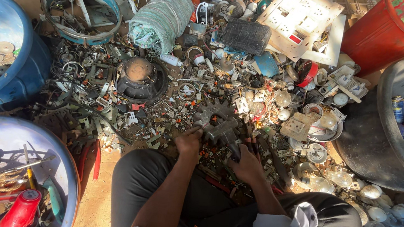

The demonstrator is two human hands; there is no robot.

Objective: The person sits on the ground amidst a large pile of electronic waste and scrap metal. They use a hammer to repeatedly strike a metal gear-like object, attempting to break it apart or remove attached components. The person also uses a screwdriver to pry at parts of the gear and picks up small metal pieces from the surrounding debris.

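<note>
a grey toothed gear assembly [217, 123] lies on the scrap-strewn ground [100, 203] just ahead of the seated person's knees, close enough, it seems, to work on without reaching. the left hand [189, 142] pinches its near edge, apparently steadying it, while the right hand [247, 165] is closed around a dark tool at its other side. blue tubs [18, 82] and a red bucket [388, 33] ring the heap, seemingly for sorting.

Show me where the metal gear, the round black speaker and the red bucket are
metal gear [213, 114]: head view, on its toothed upper face.
round black speaker [140, 78]: head view, on its domed centre.
red bucket [386, 35]: head view, on its outer wall.
</note>
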